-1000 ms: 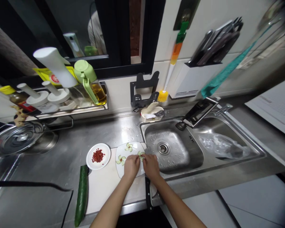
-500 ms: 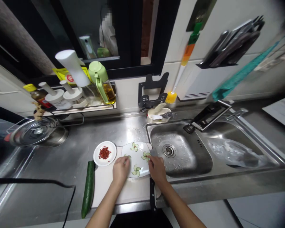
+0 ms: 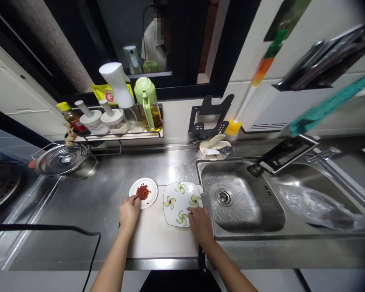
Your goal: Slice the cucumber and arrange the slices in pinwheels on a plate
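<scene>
A white square plate with several green cucumber-slice flowers lies on a white cutting board. My right hand rests at its near right corner, fingers curled against the rim. A small round white dish holds a heap of red bits. My left hand reaches to that dish, its fingertips pinched at the red bits. Whether they hold any is too small to tell.
A steel sink lies right of the plate, with a plastic bag in its far basin and a faucet above. A rack of bottles and a pot lid stand at the back left. A black cable crosses the counter.
My left hand has left the square plate and moved left to the small dish of red bits. My right hand stayed at the plate's near corner. The view has swung left.
</scene>
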Available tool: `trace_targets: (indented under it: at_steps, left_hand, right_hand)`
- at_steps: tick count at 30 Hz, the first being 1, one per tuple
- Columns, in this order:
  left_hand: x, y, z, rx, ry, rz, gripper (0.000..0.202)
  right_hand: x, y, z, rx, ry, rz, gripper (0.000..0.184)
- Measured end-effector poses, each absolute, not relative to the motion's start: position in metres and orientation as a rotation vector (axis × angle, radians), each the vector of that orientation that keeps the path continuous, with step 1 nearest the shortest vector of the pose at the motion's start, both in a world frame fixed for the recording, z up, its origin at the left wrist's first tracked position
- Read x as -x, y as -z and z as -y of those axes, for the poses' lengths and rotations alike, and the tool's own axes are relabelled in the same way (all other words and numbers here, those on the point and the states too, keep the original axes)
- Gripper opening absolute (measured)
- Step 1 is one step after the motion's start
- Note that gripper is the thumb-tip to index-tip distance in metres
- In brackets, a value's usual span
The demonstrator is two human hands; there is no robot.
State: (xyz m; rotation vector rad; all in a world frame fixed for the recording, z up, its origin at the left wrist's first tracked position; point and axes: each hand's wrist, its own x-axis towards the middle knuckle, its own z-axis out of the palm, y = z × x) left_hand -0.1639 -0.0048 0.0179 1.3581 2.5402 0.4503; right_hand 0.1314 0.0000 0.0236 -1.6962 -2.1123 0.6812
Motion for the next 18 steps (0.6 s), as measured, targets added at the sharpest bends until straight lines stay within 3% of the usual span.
trace_targets:
  at_steps: [18]
  left_hand:
    - [0.1677,-0.0133,-0.0003,-1.355,-0.309,-2.474,0.034]
  right_hand:
    - [-0.128,-0.0267,0.003,1.678,-0.679,2.127,0.025]
